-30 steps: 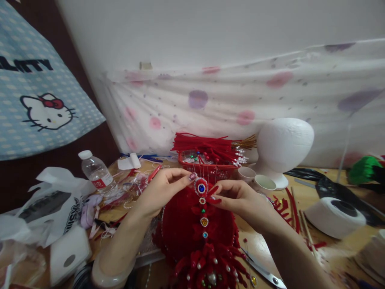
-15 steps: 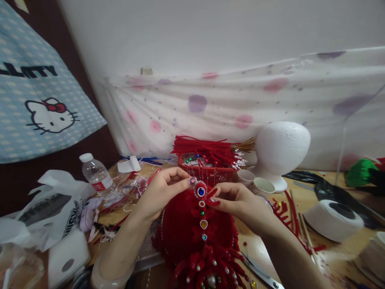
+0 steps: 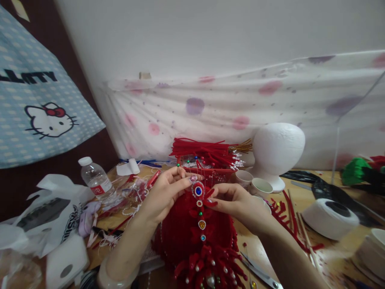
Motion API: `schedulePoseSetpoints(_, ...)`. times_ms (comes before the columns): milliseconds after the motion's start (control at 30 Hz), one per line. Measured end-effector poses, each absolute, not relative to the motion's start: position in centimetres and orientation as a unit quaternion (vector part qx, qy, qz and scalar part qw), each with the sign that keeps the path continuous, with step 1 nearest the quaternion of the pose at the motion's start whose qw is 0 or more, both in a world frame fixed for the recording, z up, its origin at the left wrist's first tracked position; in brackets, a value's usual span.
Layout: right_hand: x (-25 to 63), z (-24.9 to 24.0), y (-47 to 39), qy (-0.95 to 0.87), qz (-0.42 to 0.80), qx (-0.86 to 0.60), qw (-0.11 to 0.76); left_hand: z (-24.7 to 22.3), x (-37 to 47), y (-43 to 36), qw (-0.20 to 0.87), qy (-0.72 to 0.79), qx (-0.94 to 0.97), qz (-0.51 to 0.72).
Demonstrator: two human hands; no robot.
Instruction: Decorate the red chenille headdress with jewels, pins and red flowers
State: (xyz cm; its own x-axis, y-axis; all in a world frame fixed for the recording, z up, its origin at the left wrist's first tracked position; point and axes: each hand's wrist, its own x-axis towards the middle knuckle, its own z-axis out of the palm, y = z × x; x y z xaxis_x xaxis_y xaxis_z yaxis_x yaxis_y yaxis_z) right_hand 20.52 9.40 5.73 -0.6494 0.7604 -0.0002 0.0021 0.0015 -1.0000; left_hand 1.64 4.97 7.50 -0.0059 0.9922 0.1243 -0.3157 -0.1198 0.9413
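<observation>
A red velvet headdress (image 3: 177,224) stands before me, with a vertical row of jewelled trims down its middle. At the top of that row is an oval blue-gem ornament (image 3: 198,191) in a sparkling rim. My left hand (image 3: 167,192) pinches its upper left edge between thumb and fingers. Closed from the other side, my right hand (image 3: 234,198) has its fingertips at the ornament's right edge; the exact contact is hidden. Thin wires with beaded tips rise behind the ornament. Lower down, red petals (image 3: 207,261) tipped with pearls bunch at the front.
Behind lies a red basket (image 3: 219,174) heaped with red stems (image 3: 201,147). A white foam head (image 3: 278,150), paper cups (image 3: 261,185) and a white thread cone (image 3: 329,218) stand to the right. Scissors (image 3: 263,275) lie near front right; a water bottle (image 3: 94,178) stands left.
The view has shifted slightly. My left hand has turned a little, and a green bead now shows above its fingers. My right hand stays at the ornament's right side.
</observation>
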Motion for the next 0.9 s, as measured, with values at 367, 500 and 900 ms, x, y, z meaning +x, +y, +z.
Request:
schedulePoseSetpoints(367, 20.53, 5.84, 9.39, -0.657, 0.629, -0.296, 0.292, 7.55, 2.20, 5.60, 0.544, 0.383, 0.431, 0.609)
schedulePoseSetpoints(500, 20.49, 6.00, 9.30, -0.654, 0.629, -0.300, 0.295, 7.49, 2.27, 5.59, 0.535, 0.380, 0.440, 0.613)
schedulePoseSetpoints(900, 20.45, 5.95, 9.29, -0.640, 0.643, -0.297, 0.297, 7.60, 2.28, 5.49, 0.551, 0.400, 0.439, 0.586)
